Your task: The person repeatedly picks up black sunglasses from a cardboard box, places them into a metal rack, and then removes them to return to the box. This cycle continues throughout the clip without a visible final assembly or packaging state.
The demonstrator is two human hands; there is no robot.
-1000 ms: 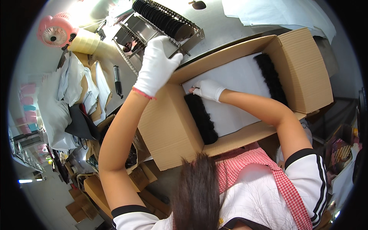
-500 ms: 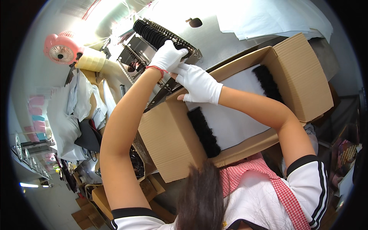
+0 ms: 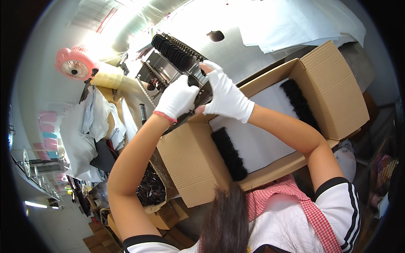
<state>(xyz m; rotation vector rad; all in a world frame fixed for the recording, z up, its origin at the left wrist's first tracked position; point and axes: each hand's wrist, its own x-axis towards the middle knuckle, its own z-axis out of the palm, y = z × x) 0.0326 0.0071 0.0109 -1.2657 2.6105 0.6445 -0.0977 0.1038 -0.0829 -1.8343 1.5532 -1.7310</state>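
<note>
Both white-gloved hands, left (image 3: 177,99) and right (image 3: 225,98), gripped the stiff, likely weighty black metal comb rack (image 3: 175,57) by its lower frame edge.

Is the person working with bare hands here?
No, both the left hand and the right hand wear white gloves.

White gloves (image 3: 228,99), a brown cardboard box (image 3: 329,92) with white lining (black bundles (image 3: 230,154) inside), pink fan (image 3: 76,67), red-checked apron (image 3: 303,206).
</note>
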